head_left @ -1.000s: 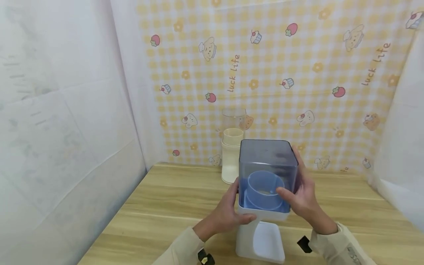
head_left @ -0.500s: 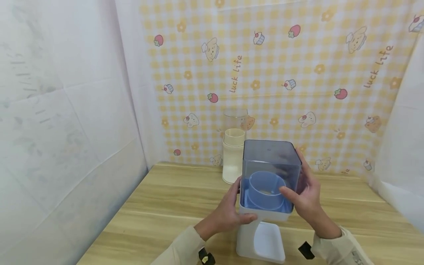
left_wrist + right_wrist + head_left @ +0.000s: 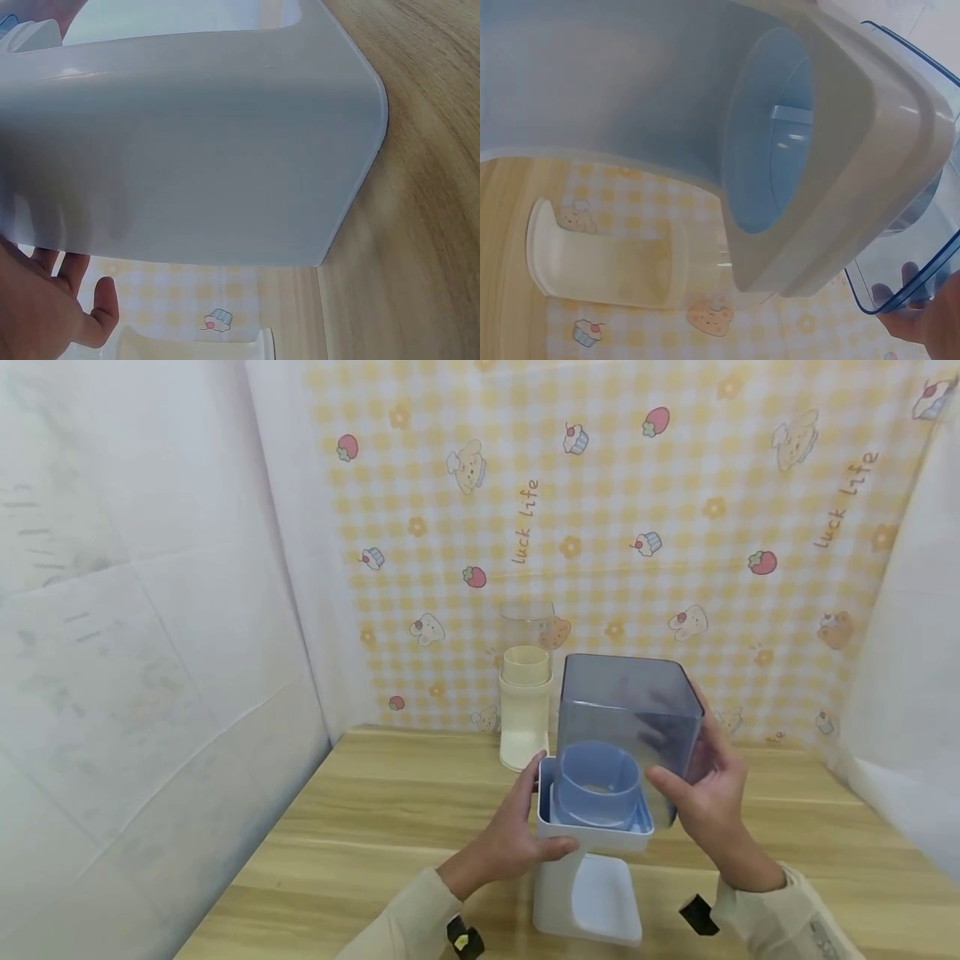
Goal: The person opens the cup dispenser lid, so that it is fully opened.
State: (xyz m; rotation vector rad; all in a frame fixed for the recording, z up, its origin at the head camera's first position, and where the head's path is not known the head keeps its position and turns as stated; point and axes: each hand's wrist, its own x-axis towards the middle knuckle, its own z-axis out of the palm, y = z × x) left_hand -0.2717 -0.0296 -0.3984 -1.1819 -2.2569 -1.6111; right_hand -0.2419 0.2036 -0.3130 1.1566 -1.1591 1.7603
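Observation:
A white stand (image 3: 551, 897) with a flat base tray and a square head rises from the wooden table. Inside the head is a round blue collar (image 3: 600, 785). My left hand (image 3: 510, 843) grips the head at its left side, thumb across the front; in the left wrist view its fingers reach the edge of the white body (image 3: 187, 150). My right hand (image 3: 708, 793) holds a see-through blue-grey square cover (image 3: 630, 685) by its right side. The cover is raised off the head and shifted right. In the right wrist view a gap shows between the cover's rim (image 3: 922, 277) and the head (image 3: 840, 172).
Behind the stand, near the table's back edge, is a cream stand (image 3: 523, 718) with a clear round top. A yellow checked cloth (image 3: 600, 510) hangs behind the table (image 3: 390, 827). White sheeting (image 3: 187, 610) borders the left side.
The right hand has lifted the cover off the head and moved it up and right. Part of the head's rim is now uncovered. The left hand keeps its grip on the stand.

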